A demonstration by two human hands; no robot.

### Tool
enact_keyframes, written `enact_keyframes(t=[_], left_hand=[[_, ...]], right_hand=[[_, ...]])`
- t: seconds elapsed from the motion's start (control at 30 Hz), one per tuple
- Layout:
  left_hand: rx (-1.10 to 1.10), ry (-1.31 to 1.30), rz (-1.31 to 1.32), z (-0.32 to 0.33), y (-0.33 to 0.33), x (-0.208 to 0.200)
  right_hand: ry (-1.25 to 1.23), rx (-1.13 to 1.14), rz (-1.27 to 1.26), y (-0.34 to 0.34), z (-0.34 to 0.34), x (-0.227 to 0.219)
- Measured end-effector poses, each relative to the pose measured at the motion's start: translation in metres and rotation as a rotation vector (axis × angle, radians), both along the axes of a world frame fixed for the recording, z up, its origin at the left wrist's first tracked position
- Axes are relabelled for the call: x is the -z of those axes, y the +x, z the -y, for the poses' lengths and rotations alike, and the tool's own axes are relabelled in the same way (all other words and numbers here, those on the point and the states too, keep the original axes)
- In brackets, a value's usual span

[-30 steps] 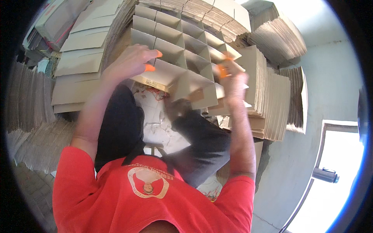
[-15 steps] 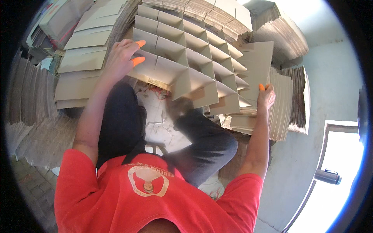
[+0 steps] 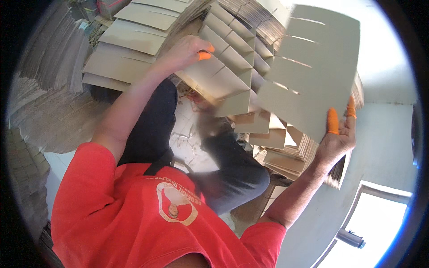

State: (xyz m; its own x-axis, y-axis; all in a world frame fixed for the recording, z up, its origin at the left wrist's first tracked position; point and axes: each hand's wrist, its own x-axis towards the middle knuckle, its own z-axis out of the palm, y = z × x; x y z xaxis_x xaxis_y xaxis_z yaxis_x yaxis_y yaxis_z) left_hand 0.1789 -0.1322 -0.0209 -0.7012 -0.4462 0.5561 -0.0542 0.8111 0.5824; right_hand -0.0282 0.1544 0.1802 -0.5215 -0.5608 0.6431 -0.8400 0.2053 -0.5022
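In my right hand (image 3: pixel 338 140) is a large slotted cardboard sheet (image 3: pixel 319 71), raised and tilted, gripped at its lower right edge. A row of parallel slits runs in from the sheet's left side. My left hand (image 3: pixel 190 52) is closed at the left end of a partly interlocked cardboard divider grid (image 3: pixel 225 82), its orange-covered fingertips pressed together on a strip there. Orange covers are on fingertips of both hands. The raised sheet hides the grid's right part.
Slotted sheets lie fanned in a stack (image 3: pixel 134 38) at the left. More cardboard stacks (image 3: pixel 257 20) stand behind the grid, and another pile (image 3: pixel 290 156) lies below the raised sheet. My bent legs (image 3: pixel 237 174) are close under the grid. A bright doorway (image 3: pixel 380 223) opens at the right.
My right hand has picked a slotted sheet off the pile at the right and lifted it beside the grid. My left hand stays at the grid's left end; the whole view has turned somewhat.
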Motion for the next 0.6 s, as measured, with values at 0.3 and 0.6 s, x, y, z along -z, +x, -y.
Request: enact_keyframes(t=[0.3,0.6], left_hand=[[0.008,0.009,-0.021,-0.001,0.000,0.008],[-0.007,0.039,-0.048,0.000,-0.003,0.012]], right_hand=[[0.108,-0.123,0.062,0.035,0.067,0.013],[0.259,-0.060,0.101,0.051,0.099,0.024]])
